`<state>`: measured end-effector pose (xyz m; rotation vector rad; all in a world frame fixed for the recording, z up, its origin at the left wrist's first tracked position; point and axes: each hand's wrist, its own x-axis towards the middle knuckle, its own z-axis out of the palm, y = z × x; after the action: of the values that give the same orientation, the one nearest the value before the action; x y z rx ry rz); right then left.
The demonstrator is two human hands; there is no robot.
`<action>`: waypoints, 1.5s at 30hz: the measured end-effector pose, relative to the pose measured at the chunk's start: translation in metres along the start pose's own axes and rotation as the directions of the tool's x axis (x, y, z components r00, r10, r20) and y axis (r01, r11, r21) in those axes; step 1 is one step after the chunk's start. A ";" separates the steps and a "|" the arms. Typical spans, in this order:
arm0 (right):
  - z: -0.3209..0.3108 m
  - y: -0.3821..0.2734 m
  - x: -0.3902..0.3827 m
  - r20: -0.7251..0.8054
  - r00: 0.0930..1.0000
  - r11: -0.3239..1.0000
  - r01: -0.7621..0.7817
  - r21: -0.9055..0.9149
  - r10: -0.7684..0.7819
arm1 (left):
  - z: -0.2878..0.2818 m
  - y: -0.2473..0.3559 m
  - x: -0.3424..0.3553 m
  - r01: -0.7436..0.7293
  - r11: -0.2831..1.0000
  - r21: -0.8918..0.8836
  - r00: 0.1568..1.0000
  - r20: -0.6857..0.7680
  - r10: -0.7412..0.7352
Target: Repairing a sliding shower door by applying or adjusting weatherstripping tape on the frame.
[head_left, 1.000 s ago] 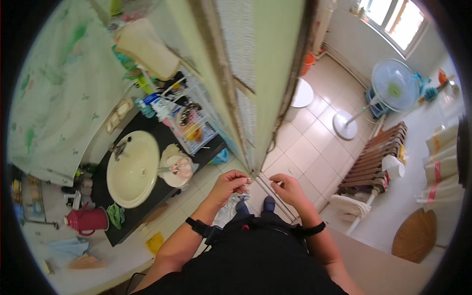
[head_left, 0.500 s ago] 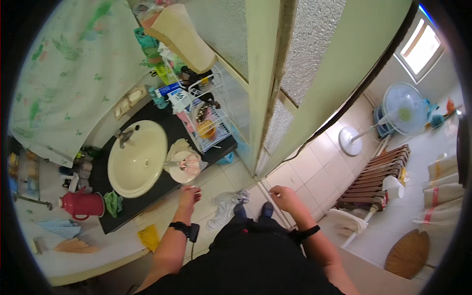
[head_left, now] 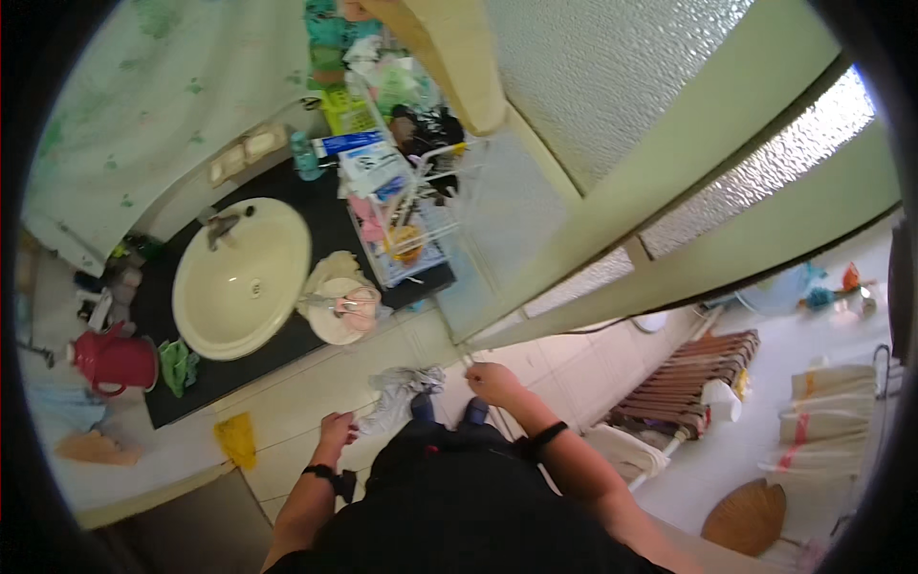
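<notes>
My right hand [head_left: 492, 383] has its fingers drawn together beside the lower corner of a pale green door [head_left: 535, 325] with frosted glass; whatever it pinches is too small to make out. Lower on the left, my left hand [head_left: 335, 430] hangs above the tiled floor with loosely bent fingers and nothing visible in them. A crumpled grey-white cloth [head_left: 397, 392] lies on the floor between my hands, by my dark shoes. Pink-handled scissors [head_left: 354, 304] rest on a round white container [head_left: 335, 333] at the counter's edge.
A cream sink [head_left: 191, 320] is set in the black counter [head_left: 225, 383]. A white wire rack [head_left: 430, 234] of toiletries stands at its far end, a red jug [head_left: 120, 362] at its near end. To the right are a brown slatted rack [head_left: 688, 383] and a woven fan [head_left: 746, 517].
My view has shifted, and the door now fills more of the right side, hiding most of the standing fan. Both hands have come nearer my body, the right one closer to the door's lower corner.
</notes>
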<state>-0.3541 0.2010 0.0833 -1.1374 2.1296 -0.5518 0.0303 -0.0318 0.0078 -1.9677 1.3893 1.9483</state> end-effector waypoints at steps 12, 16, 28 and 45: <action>-0.012 -0.057 0.036 0.072 0.995 0.991 -0.063 -0.117 0.072 | -0.067 -0.034 -0.007 0.151 0.988 -0.016 0.985 -0.082 -0.152; -0.023 -0.040 0.027 -0.014 0.998 0.994 -0.067 -0.088 0.066 | -0.056 -0.006 0.009 0.055 0.998 -0.021 0.997 -0.045 -0.056; -0.101 -0.009 -0.075 -0.460 0.872 0.980 -0.097 0.176 0.168 | 0.039 0.153 -0.030 -0.526 0.804 0.276 0.842 0.300 0.448; -0.316 -0.213 -0.260 -0.910 0.361 0.643 0.751 0.153 -0.205 | 0.130 0.244 -0.157 -0.742 0.234 0.628 0.640 0.562 0.524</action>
<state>-0.3515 0.3254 0.5275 -1.2956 1.9370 -2.3169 -0.1865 -0.0153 0.2395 -0.6666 2.6384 1.0670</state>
